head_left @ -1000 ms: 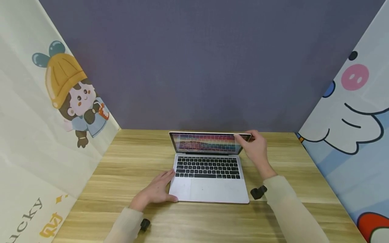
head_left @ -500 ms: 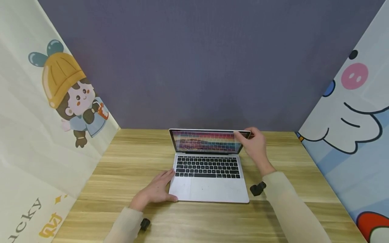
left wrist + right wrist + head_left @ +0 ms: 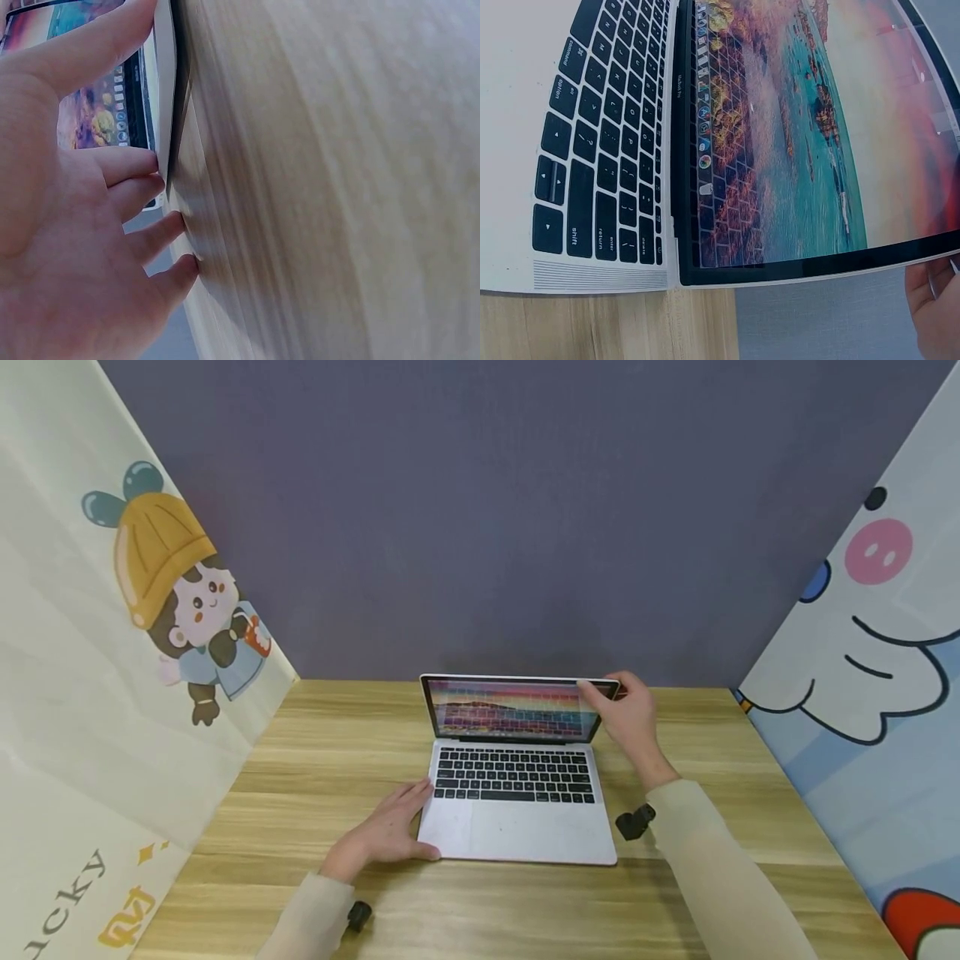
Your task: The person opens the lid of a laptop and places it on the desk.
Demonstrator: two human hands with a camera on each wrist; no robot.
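Note:
A silver laptop (image 3: 540,831) stands unfolded on the wooden table, its lid tilted up and its lit screen (image 3: 502,708) showing a colourful coastal picture. My right hand (image 3: 633,718) pinches the lid's upper right corner, thumb on the screen side and fingers behind. In the right wrist view, part of that hand (image 3: 939,315) shows at the lid's edge beside the black keyboard (image 3: 604,150). My left hand (image 3: 386,828) rests at the base's left side, thumb near the front corner. The left wrist view shows its extended fingers (image 3: 139,195) along the laptop's edge.
The wooden tabletop (image 3: 315,752) ends at a grey-purple panel (image 3: 517,527) behind the laptop. Cartoon-printed sheets (image 3: 67,693) flank the table on both sides. A small black camera (image 3: 635,822) sits at the right wrist, another device (image 3: 358,916) at the left.
The lid has tilted further back with my right hand on its corner, so more of the screen faces me. My left hand has stayed at the base's left side.

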